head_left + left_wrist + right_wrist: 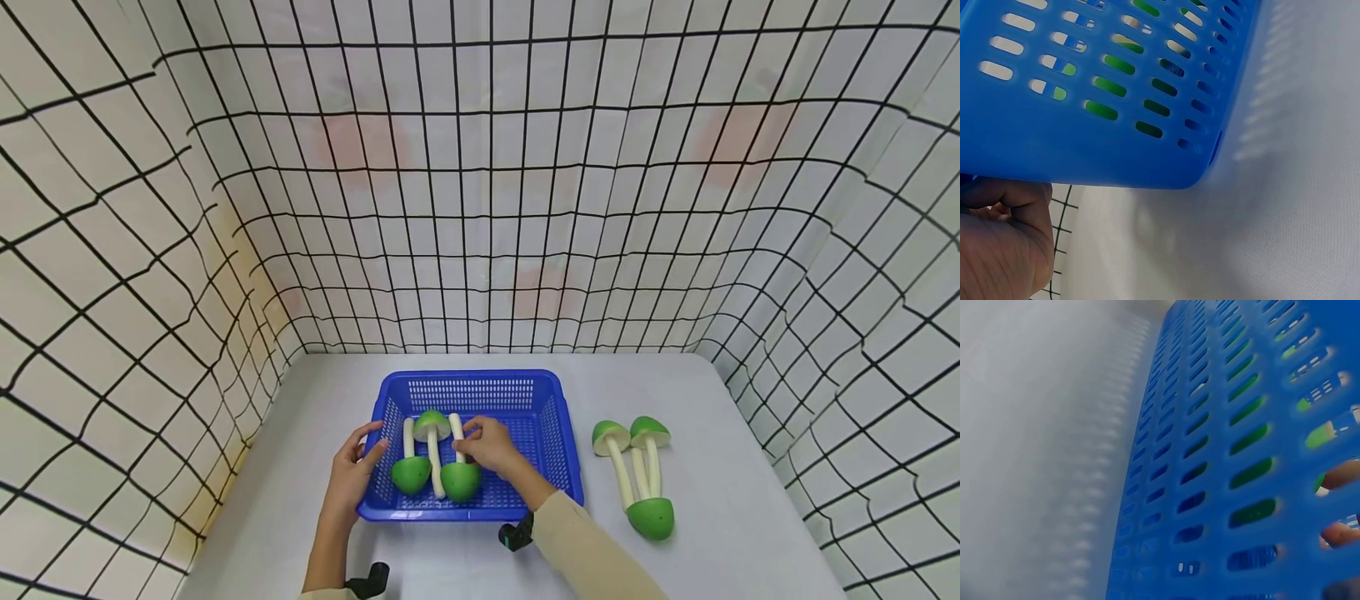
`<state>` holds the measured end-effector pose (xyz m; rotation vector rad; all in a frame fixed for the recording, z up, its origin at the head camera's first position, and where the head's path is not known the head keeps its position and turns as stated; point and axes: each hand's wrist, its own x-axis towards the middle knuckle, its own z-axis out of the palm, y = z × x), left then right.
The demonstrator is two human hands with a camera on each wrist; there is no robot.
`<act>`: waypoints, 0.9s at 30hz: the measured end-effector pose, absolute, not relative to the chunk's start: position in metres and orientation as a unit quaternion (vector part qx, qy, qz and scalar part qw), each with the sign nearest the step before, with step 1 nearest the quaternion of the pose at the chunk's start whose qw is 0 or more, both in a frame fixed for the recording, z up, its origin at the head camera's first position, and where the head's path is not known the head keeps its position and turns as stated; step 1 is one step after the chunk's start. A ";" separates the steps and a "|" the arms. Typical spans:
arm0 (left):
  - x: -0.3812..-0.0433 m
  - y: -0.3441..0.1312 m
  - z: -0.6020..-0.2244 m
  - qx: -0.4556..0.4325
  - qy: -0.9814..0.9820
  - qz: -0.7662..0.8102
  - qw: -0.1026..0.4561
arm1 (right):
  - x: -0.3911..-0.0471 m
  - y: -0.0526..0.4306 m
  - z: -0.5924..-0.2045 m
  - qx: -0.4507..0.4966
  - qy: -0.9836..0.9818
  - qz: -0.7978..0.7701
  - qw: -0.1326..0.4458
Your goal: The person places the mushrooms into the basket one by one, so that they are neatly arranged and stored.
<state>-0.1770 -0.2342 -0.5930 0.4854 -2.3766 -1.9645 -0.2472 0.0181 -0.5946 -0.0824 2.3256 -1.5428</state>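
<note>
A blue plastic basket with slotted walls stands on the white table. Three toy mushrooms with green caps and white stems lie side by side in its left half. The left one and the right one have their caps toward me, while the middle one has its cap away from me. My left hand grips the basket's left rim, as the left wrist view also shows. Reaching in over the near side, my right hand pinches the stem of the right mushroom. Through the slots, the right wrist view shows parts of those fingers.
Three more green-capped mushrooms lie together on the table right of the basket: two with caps at the far end, one with its cap nearer me. Black wire grid over white cloth encloses the back and both sides.
</note>
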 end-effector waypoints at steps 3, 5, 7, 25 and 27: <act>-0.177 -0.234 -0.593 0.155 -0.763 -0.628 0.012 | -0.248 0.018 -0.595 -0.015 0.818 -0.547 0.179; -0.177 -0.234 -0.593 0.154 -0.764 -0.627 0.014 | -0.248 0.018 -0.596 -0.009 0.822 -0.540 0.179; -0.177 -0.234 -0.593 0.154 -0.764 -0.626 0.015 | -0.248 0.018 -0.597 -0.008 0.831 -0.529 0.175; -0.177 -0.234 -0.594 0.152 -0.762 -0.629 0.014 | -0.244 0.023 -0.598 -0.019 0.840 -0.515 0.169; -0.177 -0.234 -0.594 0.151 -0.764 -0.627 0.015 | -0.244 0.024 -0.598 -0.020 0.839 -0.516 0.169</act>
